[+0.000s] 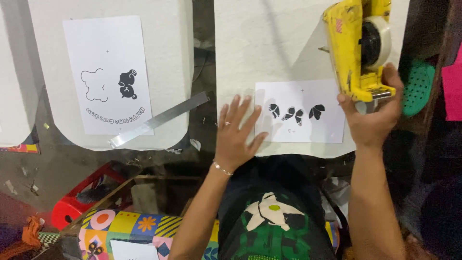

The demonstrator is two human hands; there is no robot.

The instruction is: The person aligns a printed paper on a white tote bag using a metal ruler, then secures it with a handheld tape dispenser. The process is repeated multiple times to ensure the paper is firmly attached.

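Observation:
A small white sheet (308, 130) printed with three black butterfly-like shapes lies on a white padded board (260, 43). My left hand (237, 132) rests flat with fingers spread, pressing on the sheet's left edge and the board. My right hand (374, 113) grips a yellow tape dispenser (355, 43) with a roll of tape, held over the sheet's upper right corner.
A second white board (163, 72) at left carries a sheet (108, 72) with a bear print and outline, and a metal ruler (159, 120) lies across its lower edge. A red stool (72, 207) and a colourful patterned box (125, 226) stand below. A green perforated object (417, 86) sits at the right.

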